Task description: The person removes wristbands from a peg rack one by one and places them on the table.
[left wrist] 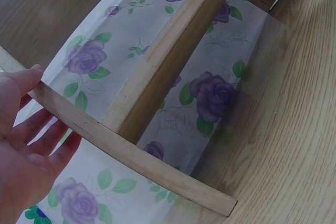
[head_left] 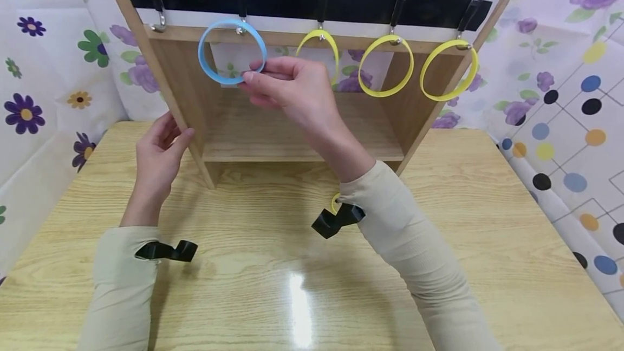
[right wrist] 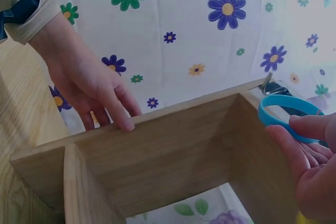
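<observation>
My right hand (head_left: 302, 88) pinches the lower right rim of a blue ring (head_left: 229, 80) between thumb and fingers. In the head view the ring's top overlaps the second hook (head_left: 241, 1) from the left on the rack. In the right wrist view the blue ring (right wrist: 275, 120) shows as a flat, smooth band. My left hand (head_left: 158, 156) holds the left side panel (head_left: 168, 85) of a wooden shelf unit, thumb at the front edge, fingers round the outer side. The left wrist view shows that thumb against the panel's edge (left wrist: 131, 153).
Three yellow rings, a left one (head_left: 336, 58), a middle one (head_left: 385, 93) and a right one (head_left: 444, 96), hang from the other hooks. The leftmost hook (head_left: 158, 23) is bare. Another yellow ring (head_left: 334, 203) lies on the table (head_left: 234, 286), partly behind my right sleeve.
</observation>
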The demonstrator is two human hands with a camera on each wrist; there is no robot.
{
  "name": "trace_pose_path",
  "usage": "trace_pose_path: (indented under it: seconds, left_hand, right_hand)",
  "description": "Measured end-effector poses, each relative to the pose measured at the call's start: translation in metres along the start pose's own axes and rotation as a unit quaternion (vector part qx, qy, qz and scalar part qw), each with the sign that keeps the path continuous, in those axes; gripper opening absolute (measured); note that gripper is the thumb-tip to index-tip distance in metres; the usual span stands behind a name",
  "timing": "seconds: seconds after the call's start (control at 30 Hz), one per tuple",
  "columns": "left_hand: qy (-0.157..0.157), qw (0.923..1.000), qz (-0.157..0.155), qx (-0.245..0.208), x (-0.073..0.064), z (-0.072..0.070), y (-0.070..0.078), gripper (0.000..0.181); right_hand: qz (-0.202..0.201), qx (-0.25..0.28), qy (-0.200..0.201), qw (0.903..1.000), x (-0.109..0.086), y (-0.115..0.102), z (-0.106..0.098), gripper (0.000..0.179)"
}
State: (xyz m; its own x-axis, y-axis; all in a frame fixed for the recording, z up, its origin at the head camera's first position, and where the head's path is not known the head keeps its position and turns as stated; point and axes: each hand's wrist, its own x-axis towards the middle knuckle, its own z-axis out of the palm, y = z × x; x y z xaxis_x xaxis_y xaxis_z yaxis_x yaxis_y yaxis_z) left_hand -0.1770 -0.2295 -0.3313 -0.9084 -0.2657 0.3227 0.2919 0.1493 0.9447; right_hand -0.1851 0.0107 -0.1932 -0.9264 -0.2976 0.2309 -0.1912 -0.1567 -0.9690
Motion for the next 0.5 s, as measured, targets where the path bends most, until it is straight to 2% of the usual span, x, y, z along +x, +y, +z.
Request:
trace_pose_path:
  seconds: [0.13, 0.3, 0.5]
  left_hand:
    - [-0.005, 0.9999, 0.004, 0.009, 0.0, 0.0, 0.0, 0.051]
    - [-0.006, 0.9999, 0.009, -0.006, 0.001, 0.0, -0.001, 0.051]
    - [-0.007, 0.9999, 0.005, 0.015, -0.001, -0.001, 0.0, 0.051]
  right_hand:
    - [-0.02, 0.005, -0.007, 0.9998, -0.002, -0.006, 0.001, 0.02]
    - [-0.034, 0.001, -0.016, 0.9993, -0.003, -0.013, 0.002, 0.02]
    - [-0.04, -0.008, -0.027, 0.9988, -0.006, -0.014, 0.003, 0.021]
